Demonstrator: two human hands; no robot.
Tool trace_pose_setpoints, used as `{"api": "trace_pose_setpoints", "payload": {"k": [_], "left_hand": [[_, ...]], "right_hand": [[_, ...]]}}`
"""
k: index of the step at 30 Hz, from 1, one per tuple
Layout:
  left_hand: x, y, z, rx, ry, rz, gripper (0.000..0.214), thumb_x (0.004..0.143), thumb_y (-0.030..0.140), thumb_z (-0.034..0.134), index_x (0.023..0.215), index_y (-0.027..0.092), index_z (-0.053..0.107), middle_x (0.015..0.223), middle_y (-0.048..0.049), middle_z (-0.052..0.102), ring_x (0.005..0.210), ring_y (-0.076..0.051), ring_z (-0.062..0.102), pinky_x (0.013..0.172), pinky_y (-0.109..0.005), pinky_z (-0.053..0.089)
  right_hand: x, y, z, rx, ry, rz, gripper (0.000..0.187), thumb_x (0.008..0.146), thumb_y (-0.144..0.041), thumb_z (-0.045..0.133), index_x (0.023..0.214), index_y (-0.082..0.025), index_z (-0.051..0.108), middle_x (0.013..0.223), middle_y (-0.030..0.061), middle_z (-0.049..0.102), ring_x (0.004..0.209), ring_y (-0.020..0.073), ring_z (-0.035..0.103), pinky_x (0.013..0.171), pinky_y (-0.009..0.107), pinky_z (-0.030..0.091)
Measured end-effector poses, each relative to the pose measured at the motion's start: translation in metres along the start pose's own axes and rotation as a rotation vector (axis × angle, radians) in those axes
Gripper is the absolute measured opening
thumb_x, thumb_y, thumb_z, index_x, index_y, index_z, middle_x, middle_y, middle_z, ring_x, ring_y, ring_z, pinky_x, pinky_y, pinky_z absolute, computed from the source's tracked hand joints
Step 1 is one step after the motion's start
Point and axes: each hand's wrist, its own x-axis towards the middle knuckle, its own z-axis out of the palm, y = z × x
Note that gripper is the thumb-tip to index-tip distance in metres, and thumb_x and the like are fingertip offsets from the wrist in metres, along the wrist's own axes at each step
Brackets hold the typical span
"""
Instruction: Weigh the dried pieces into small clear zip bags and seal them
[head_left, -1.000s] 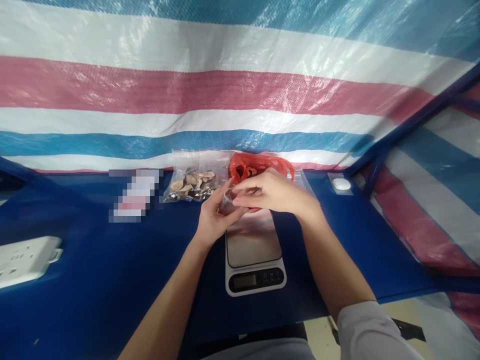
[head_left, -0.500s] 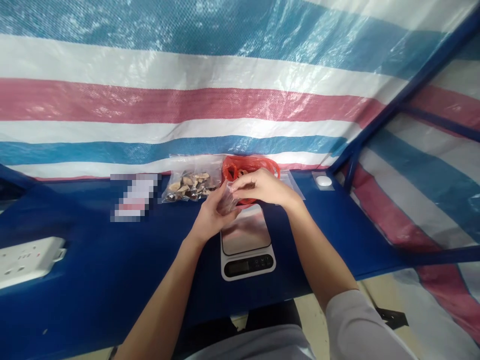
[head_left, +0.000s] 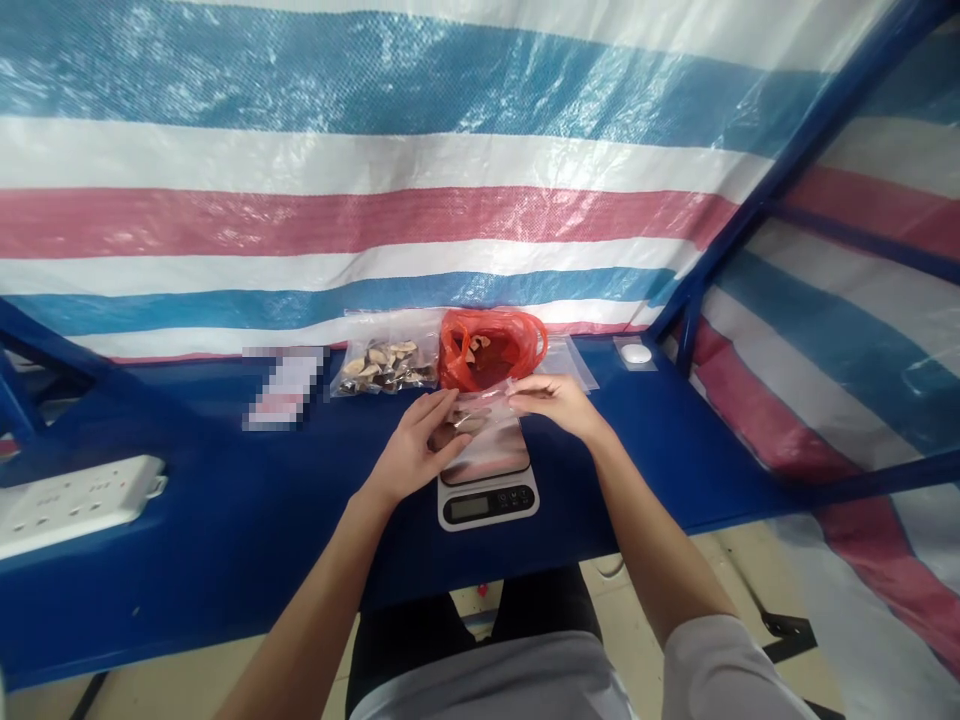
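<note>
At the far left of a blue tabletop (head_left: 225,520), a white power strip (head_left: 75,492) lies near the edge, and a pixelated, blurred packet (head_left: 283,387) sits farther back. Just right of it, a clear zip bag of dried mushroom slices (head_left: 385,368) lies against the back of the table. A person's left hand (head_left: 414,450), half open with fingers curled, has hold of one side of a small clear plastic bag (head_left: 480,412) above a digital kitchen scale (head_left: 487,497). Whether the bag touches the steel platform cannot be told. Behind the scale, a red plastic bag (head_left: 487,350) holds pale slices. The right hand (head_left: 556,402), nearly closed, pinches the small bag's other edge between thumb and fingers, its arm emerging from a grey sleeve (head_left: 720,665). Beyond that hand, a flat clear bag (head_left: 574,362) lies on the table, and a round white object (head_left: 636,353) sits on a small square at the right. A red, white and blue striped tarpaulin (head_left: 375,210) hangs behind it all.
</note>
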Motion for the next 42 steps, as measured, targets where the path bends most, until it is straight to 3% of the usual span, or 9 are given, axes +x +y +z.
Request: {"api": "trace_pose_setpoints", "payload": {"k": [6, 17, 21, 23, 26, 30, 32, 36, 42], "left_hand": [[-0.011, 0.001, 0.003, 0.026, -0.020, -0.058, 0.059, 0.095, 0.051, 0.054, 0.142, 0.016, 0.056, 0.144, -0.0174, 0.059, 0.139, -0.032, 0.051, 0.120, -0.056, 0.036], [-0.006, 0.001, 0.006, -0.001, -0.051, -0.020, 0.056, 0.096, 0.052, 0.049, 0.137, 0.016, 0.061, 0.143, -0.0154, 0.061, 0.138, -0.030, 0.053, 0.121, -0.053, 0.036], [-0.008, -0.008, -0.005, -0.046, 0.086, -0.074, 0.055, 0.098, 0.054, 0.045, 0.134, 0.017, 0.063, 0.142, -0.0150, 0.062, 0.138, -0.028, 0.053, 0.119, -0.049, 0.039], [-0.010, -0.016, -0.013, -0.007, 0.158, -0.119, 0.053, 0.098, 0.055, 0.045, 0.130, 0.018, 0.065, 0.139, -0.0148, 0.064, 0.134, -0.028, 0.057, 0.117, -0.049, 0.041], [-0.015, -0.029, -0.020, 0.125, 0.153, -0.133, 0.053, 0.097, 0.054, 0.044, 0.127, 0.017, 0.067, 0.134, -0.0164, 0.067, 0.132, -0.031, 0.058, 0.116, -0.053, 0.040], [-0.025, -0.042, -0.016, 0.274, 0.085, -0.165, 0.052, 0.095, 0.052, 0.043, 0.129, 0.019, 0.066, 0.138, -0.0165, 0.064, 0.137, -0.035, 0.052, 0.119, -0.061, 0.030], [-0.031, -0.046, -0.011, 0.306, 0.061, -0.170, 0.052, 0.094, 0.052, 0.045, 0.131, 0.021, 0.066, 0.141, -0.0155, 0.062, 0.139, -0.036, 0.050, 0.120, -0.061, 0.028], [-0.036, -0.045, -0.006, 0.401, -0.007, -0.170, 0.053, 0.094, 0.051, 0.046, 0.135, 0.023, 0.064, 0.149, -0.0133, 0.056, 0.144, -0.037, 0.044, 0.121, -0.062, 0.024], [-0.030, -0.029, -0.009, 0.641, -0.213, -0.274, 0.056, 0.100, 0.046, 0.036, 0.150, 0.023, 0.049, 0.160, -0.0110, 0.040, 0.150, -0.033, 0.034, 0.123, -0.056, 0.022]], "right_hand": [[-0.006, 0.016, 0.001, 0.090, 0.111, 0.075, 0.038, 0.065, -0.050, 0.085, 0.085, -0.019, 0.079, 0.076, 0.0034, 0.076, 0.074, 0.0205, 0.072, 0.069, 0.033, 0.059], [-0.021, 0.025, -0.011, 0.068, 0.104, 0.084, 0.038, 0.062, -0.051, 0.086, 0.081, -0.019, 0.079, 0.076, 0.0031, 0.075, 0.072, 0.0192, 0.070, 0.070, 0.034, 0.060], [-0.029, 0.028, -0.024, 0.016, 0.187, 0.085, 0.045, 0.072, -0.058, 0.078, 0.089, -0.017, 0.077, 0.082, 0.0078, 0.077, 0.080, 0.0230, 0.074, 0.070, 0.034, 0.061], [-0.034, 0.030, -0.031, -0.105, 0.281, 0.043, 0.046, 0.079, -0.060, 0.071, 0.091, -0.017, 0.076, 0.086, 0.0100, 0.078, 0.086, 0.0255, 0.075, 0.072, 0.035, 0.061], [-0.039, 0.034, -0.037, -0.522, 0.396, -0.066, 0.037, 0.087, -0.055, 0.064, 0.091, -0.021, 0.077, 0.099, 0.0089, 0.079, 0.094, 0.0267, 0.074, 0.084, 0.038, 0.059], [-0.041, 0.043, -0.037, -0.972, 0.329, -0.198, 0.026, 0.096, -0.039, 0.057, 0.106, -0.023, 0.075, 0.121, 0.0084, 0.074, 0.117, 0.0272, 0.067, 0.101, 0.043, 0.051], [-0.041, 0.052, -0.037, -1.070, 0.268, -0.224, 0.029, 0.097, -0.036, 0.057, 0.117, -0.021, 0.073, 0.133, 0.0112, 0.068, 0.130, 0.0289, 0.059, 0.111, 0.046, 0.044], [-0.042, 0.066, -0.036, -1.199, 0.189, -0.140, 0.048, 0.098, -0.042, 0.056, 0.140, -0.019, 0.060, 0.152, 0.0152, 0.052, 0.145, 0.0329, 0.043, 0.118, 0.051, 0.035], [-0.042, 0.070, -0.032, -1.290, 0.117, -0.035, 0.049, 0.103, -0.047, 0.042, 0.146, -0.026, 0.055, 0.158, 0.0094, 0.046, 0.149, 0.0308, 0.038, 0.122, 0.054, 0.029]]}}
